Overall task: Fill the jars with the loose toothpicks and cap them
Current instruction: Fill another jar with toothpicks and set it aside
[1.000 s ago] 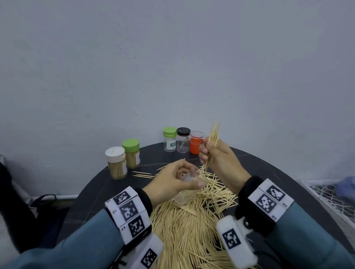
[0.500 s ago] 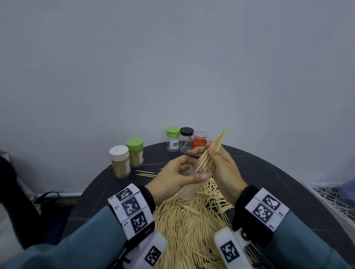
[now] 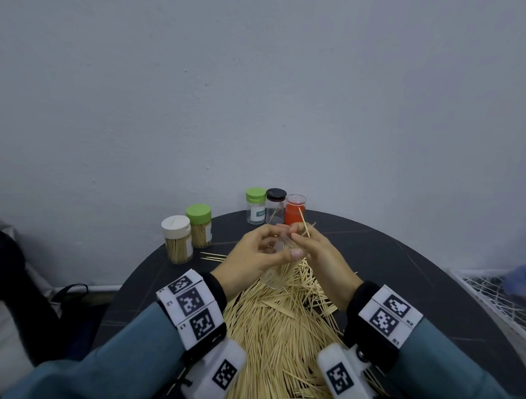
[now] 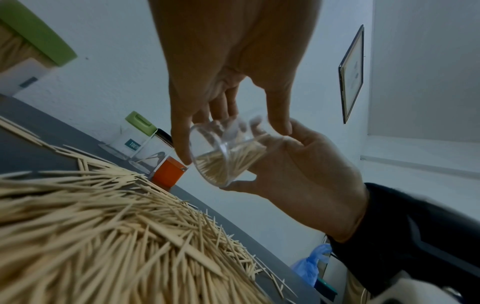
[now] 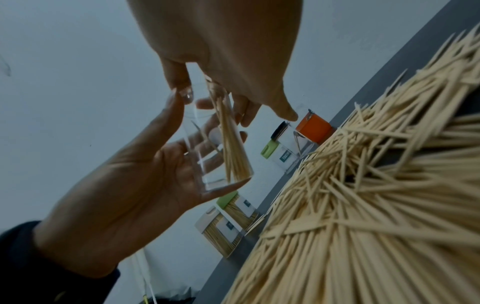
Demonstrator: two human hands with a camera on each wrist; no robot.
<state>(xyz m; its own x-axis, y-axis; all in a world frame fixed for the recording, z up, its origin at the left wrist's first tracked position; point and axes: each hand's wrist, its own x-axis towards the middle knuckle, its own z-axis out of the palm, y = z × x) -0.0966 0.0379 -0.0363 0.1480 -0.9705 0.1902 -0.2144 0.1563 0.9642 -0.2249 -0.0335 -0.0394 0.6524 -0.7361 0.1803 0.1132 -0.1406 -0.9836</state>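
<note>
From the head view, the left hand (image 3: 254,255) is gripping a clear jar (image 3: 275,276) at frame center, fingers and thumb curled round it, tilted above the pile of loose toothpicks (image 3: 281,325) that is spreading over the dark round table (image 3: 402,264) toward the bottom edge. The right hand (image 3: 319,258) is sitting at the jar's mouth, fingers bent; one toothpick (image 3: 304,223) is sticking up from them. Above the hands a green-capped jar (image 3: 255,205), a black-capped jar (image 3: 275,205) and an orange jar (image 3: 295,211) are standing in a row. To the left, a white-capped jar (image 3: 178,239) and a second green-capped jar (image 3: 199,225), both full, are standing side by side.

From the left wrist view, the clear jar (image 4: 226,152) is showing its base at center, a bundle of toothpicks inside. The left hand (image 4: 233,72) is reaching down from the top, fingertips on the jar's wall; the right hand (image 4: 306,168) is cupping the jar from the lower right.

From the right wrist view, the right hand (image 5: 228,61) is pinching the tops of the toothpicks standing in the clear jar (image 5: 215,142) at center left, while the left hand (image 5: 124,195) is wrapping the jar from below.
</note>
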